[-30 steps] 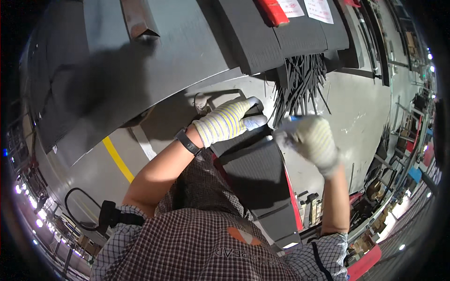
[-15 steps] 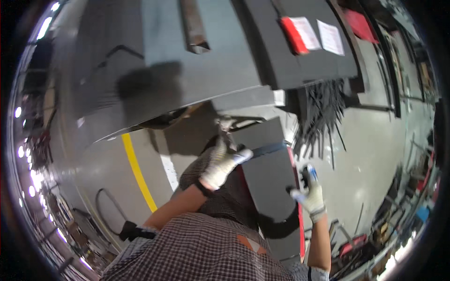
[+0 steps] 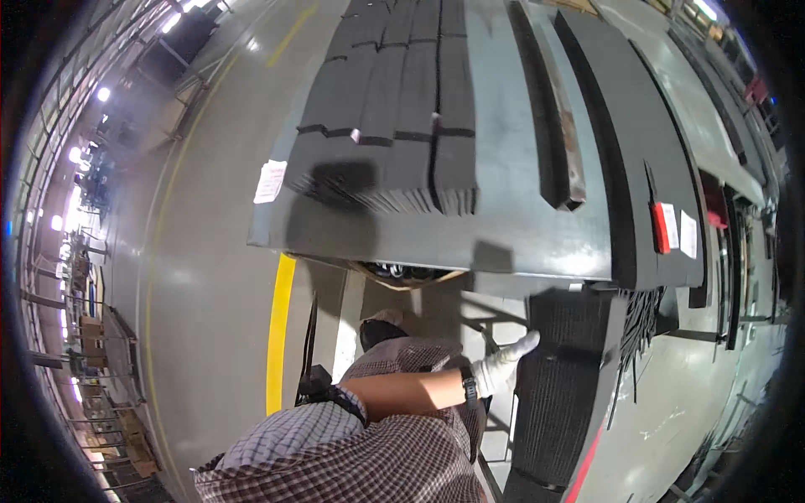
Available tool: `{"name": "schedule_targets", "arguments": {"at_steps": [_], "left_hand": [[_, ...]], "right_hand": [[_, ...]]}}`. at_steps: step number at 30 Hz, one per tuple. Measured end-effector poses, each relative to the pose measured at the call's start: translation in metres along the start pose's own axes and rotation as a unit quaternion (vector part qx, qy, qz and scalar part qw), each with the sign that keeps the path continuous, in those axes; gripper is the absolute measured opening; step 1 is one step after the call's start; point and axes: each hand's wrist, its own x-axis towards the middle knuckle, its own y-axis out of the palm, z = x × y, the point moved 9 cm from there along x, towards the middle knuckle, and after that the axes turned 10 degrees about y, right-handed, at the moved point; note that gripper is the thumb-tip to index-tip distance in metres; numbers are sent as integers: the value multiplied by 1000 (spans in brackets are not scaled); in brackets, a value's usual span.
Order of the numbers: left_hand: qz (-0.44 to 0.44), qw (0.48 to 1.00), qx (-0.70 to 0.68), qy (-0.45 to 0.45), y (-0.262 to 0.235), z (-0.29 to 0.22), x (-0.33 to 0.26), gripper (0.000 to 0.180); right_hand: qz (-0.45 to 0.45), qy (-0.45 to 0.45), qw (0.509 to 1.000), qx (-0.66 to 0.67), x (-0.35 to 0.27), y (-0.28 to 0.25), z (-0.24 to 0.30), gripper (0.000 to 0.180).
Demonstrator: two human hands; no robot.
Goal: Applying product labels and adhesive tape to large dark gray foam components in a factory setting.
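Note:
My left hand (image 3: 501,366), in a light work glove with a dark watch at the wrist, is at the left edge of a dark ribbed stack (image 3: 558,386). Its thumb points up toward the stack's upper part. The fingers are mostly hidden against the stack's side, so their grip cannot be made out. A grey panel side (image 3: 615,339) runs along the stack's right, with a red edge lower down. My right hand is out of view.
Ahead stands a grey metal table (image 3: 503,243) bearing layered dark sheets (image 3: 386,159), a long metal bar (image 3: 560,126) and a dark panel (image 3: 646,168) with red and white tags. Thin black strips (image 3: 639,323) hang at its right corner. Yellow tape (image 3: 281,335) marks the floor.
The view has swung left, bringing the table's layered sheets into sight. My left hand has moved from a blue-tipped dark bar to the ribbed stack. My right hand has left the view.

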Motion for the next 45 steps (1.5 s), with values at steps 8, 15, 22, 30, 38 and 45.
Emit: {"name": "schedule_targets", "arguments": {"at_steps": [8,15,22,30,38,45], "left_hand": [[216,908,342,107,101,-158,-130,118],[-11,918,254,304,115,-427,-206,77],[-143,870,269,389,84,-596,-252,76],[-183,852,393,294,58,-741,-232,88],[-290,605,657,342,32,-707,-304,85],[-269,528,715,370,71,-705,-285,115]], "right_hand": [[-235,-341,898,148,-77,140,316,86],[-126,-306,942,65,-22,316,353,123],[-93,-389,916,9,-2,413,448,94],[-307,-507,780,-199,11,495,606,108],[-159,-479,820,-270,68,516,594,104],[-96,-550,791,-250,55,523,600,98]]}}
